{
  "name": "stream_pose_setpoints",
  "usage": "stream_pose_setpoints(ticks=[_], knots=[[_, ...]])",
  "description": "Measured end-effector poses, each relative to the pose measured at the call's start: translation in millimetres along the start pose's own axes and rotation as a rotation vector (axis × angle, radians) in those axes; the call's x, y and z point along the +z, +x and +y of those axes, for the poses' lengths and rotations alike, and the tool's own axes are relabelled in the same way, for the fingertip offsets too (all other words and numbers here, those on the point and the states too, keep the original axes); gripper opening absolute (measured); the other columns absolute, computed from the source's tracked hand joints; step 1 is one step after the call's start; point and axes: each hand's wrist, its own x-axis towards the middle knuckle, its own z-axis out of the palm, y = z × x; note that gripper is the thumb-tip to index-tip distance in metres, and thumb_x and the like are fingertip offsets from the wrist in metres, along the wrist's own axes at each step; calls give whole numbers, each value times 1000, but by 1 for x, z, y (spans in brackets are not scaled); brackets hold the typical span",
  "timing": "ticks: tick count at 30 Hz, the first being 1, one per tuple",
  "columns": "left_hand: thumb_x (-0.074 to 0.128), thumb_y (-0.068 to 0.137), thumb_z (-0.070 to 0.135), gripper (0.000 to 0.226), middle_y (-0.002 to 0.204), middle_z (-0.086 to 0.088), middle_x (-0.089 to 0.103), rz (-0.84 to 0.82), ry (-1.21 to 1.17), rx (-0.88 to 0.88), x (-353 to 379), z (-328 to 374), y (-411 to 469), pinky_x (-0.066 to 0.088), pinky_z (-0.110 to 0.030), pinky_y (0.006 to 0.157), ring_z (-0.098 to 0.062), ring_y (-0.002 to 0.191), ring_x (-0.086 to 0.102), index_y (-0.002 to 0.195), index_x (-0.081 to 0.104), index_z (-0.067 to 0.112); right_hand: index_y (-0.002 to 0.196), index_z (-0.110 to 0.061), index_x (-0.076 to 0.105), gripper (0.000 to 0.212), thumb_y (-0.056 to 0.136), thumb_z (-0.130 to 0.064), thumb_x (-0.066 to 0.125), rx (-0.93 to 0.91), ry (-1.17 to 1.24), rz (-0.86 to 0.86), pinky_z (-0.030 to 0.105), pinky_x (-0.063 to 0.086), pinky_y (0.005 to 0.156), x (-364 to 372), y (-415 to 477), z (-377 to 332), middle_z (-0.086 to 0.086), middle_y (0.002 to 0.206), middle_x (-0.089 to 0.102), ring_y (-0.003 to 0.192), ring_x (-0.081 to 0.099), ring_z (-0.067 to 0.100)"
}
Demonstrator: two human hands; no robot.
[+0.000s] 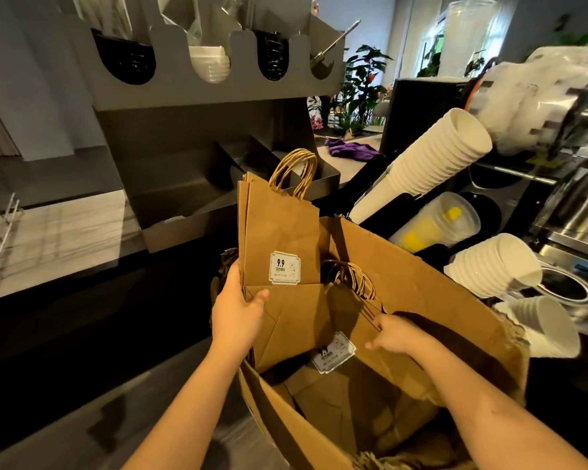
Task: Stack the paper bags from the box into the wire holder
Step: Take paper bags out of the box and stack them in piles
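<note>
My left hand [239, 313] grips the lower left edge of a small bunch of flat brown paper bags [282, 232], held upright above the open cardboard box [421, 286]. Their twisted paper handles point up, and a white "9.9" sticker shows on the front bag. My right hand [392, 334] reaches into the box and pinches the handles and top edge of another flat brown bag [340, 337], which leans tilted inside and carries the same sticker. More flat bags lie at the bottom of the box. A wire rack [0, 228] stands at the far left edge.
A grey dispenser unit [197, 83] with lids and straws rises behind the bags, with a metal tray [218, 201] below it. Stacks of white paper cups [438, 164], [493, 266] and clear plastic cups [435, 222] lie to the right. A purple cloth [348, 149] sits on the far counter.
</note>
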Motion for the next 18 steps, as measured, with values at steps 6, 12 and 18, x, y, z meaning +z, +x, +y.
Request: stream_pose_setpoints(ticks=[6, 12, 18], knots=[[61, 90, 16, 56, 111, 22, 54, -12, 7, -9, 0, 3, 0, 46, -44, 98, -11, 115, 53, 137, 37, 34, 142, -13, 36, 81, 75, -35, 76, 19, 14, -3, 38, 40, 105, 0, 1, -1, 6, 141, 45, 130, 42, 25], [62, 90, 18, 57, 113, 19, 55, 4, 13, -19, 1, 2, 0, 48, -44, 95, -13, 115, 54, 139, 37, 33, 130, -23, 51, 47, 85, -21, 65, 76, 85, 225, 34, 47, 92, -17, -6, -3, 1, 125, 58, 114, 55, 23], [61, 90, 18, 57, 125, 10, 57, 30, 11, -23, 2, 3, 0, 47, -46, 98, -15, 117, 53, 139, 37, 30, 137, -27, 42, 44, 93, -22, 45, 103, -1, 663, 32, 42, 77, -33, -25, -2, 8, 116, 63, 105, 58, 28]])
